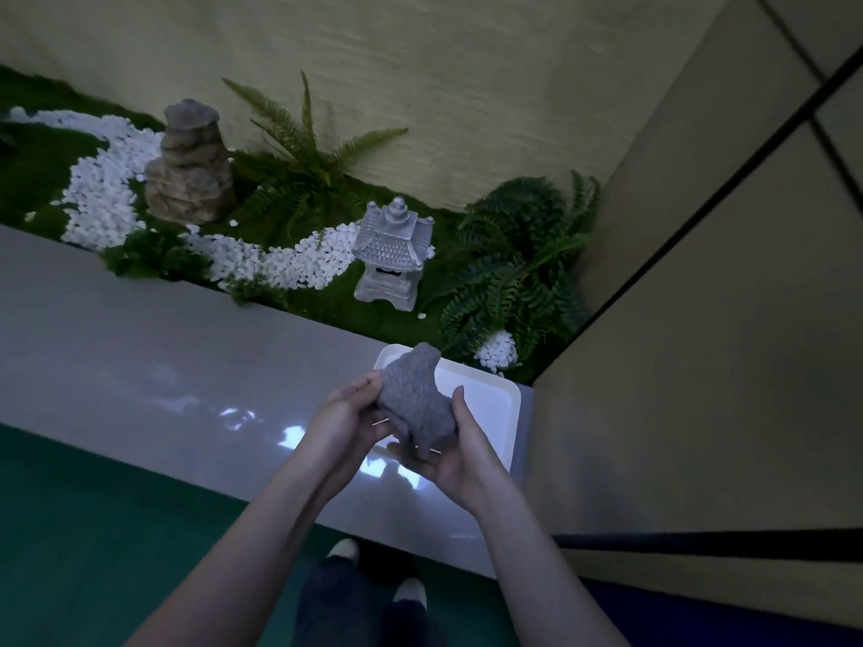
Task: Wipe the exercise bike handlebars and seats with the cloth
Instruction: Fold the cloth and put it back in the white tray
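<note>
Both hands hold a bunched grey cloth (417,401) above a white tray (495,403) on a glossy surface (140,366). The left hand (348,413) pinches its left edge; the right hand (455,452) cups it from below. No exercise bike is in view. Folding the cloth into a flat pad first would likely wipe better.

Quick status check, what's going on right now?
Left hand and right hand both gripping bunched grey cloth above white tray. No bike in view.
</note>
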`<state>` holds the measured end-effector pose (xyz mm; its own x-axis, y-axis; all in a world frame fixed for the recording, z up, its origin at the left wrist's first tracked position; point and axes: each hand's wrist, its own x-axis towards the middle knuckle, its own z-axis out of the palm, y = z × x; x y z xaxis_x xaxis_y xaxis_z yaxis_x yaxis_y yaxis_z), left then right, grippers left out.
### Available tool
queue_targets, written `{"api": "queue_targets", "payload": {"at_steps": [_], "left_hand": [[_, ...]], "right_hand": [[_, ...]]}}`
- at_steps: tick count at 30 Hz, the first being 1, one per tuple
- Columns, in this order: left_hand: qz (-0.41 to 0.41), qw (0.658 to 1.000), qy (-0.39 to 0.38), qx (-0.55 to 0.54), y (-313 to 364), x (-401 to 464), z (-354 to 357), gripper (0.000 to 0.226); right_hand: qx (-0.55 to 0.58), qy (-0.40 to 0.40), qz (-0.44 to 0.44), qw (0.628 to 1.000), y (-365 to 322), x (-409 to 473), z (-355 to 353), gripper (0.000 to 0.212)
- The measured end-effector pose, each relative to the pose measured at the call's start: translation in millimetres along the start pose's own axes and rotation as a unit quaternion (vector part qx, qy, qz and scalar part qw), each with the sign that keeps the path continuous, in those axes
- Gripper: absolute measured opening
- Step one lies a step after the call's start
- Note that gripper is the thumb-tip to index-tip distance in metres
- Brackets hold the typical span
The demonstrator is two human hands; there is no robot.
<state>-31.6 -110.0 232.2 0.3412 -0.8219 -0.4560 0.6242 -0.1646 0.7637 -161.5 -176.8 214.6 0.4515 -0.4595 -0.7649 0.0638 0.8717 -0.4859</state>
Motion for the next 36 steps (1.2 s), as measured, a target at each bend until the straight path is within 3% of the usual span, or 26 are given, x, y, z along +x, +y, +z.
{"api": "queue_targets", "payload": {"at_steps": [4, 7, 9, 13, 17, 19, 22, 25, 28, 36], "left_hand": [[-0.016, 0.999, -0.045, -0.011, 9, 32, 2, 0.023], [-0.021, 0.996, -0.085, -0.024, 16, 53, 1, 0.02], [-0.028, 0.993, -0.108, -0.036, 18, 65, -3, 0.02], [-0.101, 0.986, -0.091, -0.099, 13, 81, -12, 0.013], [-0.262, 0.962, -0.078, -0.017, -12, 103, -15, 0.055], [-0.284, 0.953, -0.103, 0.026, -25, 120, -13, 0.061], [-0.218, 0.969, -0.074, 0.093, -44, 144, -10, 0.042], [-0.128, 0.973, -0.001, 0.193, -68, 164, -12, 0.027], [-0.049, 0.949, 0.035, 0.311, -99, 185, -20, 0.014], [0.051, 0.89, 0.038, 0.452, -185, 251, -55, 0.01]], "right_hand": [[0.087, 0.009, -0.048, 0.995, -12, 19, 7, 0.063], [0.133, 0.018, -0.12, 0.984, -27, 28, 13, 0.045], [0.119, 0.041, -0.178, 0.976, -35, 35, 13, 0.037], [0.04, 0.053, -0.247, 0.967, -47, 41, 10, 0.047], [-0.009, 0.057, -0.259, 0.964, -48, 51, 4, 0.05], [-0.031, 0.063, -0.243, 0.968, -43, 62, -3, 0.05], [-0.076, 0.09, -0.232, 0.965, -34, 81, -21, 0.049], [-0.179, 0.139, -0.261, 0.938, -24, 108, -43, 0.051], [-0.299, 0.185, -0.291, 0.89, -11, 145, -64, 0.054], [-0.391, 0.221, -0.339, 0.826, 34, 246, -122, 0.047]]}}
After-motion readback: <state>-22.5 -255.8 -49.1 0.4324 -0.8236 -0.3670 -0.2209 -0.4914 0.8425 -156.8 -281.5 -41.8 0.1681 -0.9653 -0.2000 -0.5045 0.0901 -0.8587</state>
